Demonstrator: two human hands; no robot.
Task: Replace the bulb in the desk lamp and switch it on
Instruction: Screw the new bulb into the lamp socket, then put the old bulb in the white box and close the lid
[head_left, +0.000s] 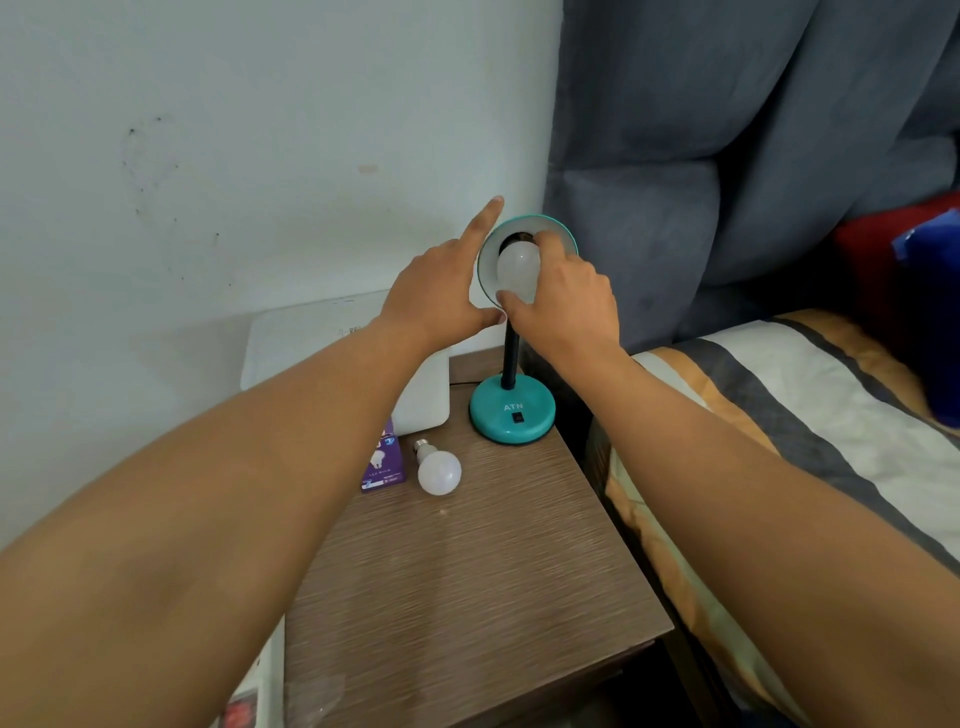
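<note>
A teal desk lamp stands at the back right of the bedside table, its round base (511, 415) carrying a black switch (518, 417). Its shade (485, 260) faces me. A white bulb (514, 270) sits in the shade's socket, and my right hand (563, 301) grips it with thumb and fingers around the globe. My left hand (441, 291) steadies the left rim of the shade, index finger stretched up along the edge, thumb below. A second white bulb (439, 470) lies loose on the table beside a purple bulb box (384, 465).
The wooden bedside table (467, 582) stands against a pale wall. A white box-like object (421, 395) sits behind the bulb box. On the right lie a bed with a striped cover (779, 415) and a grey padded headboard (675, 234).
</note>
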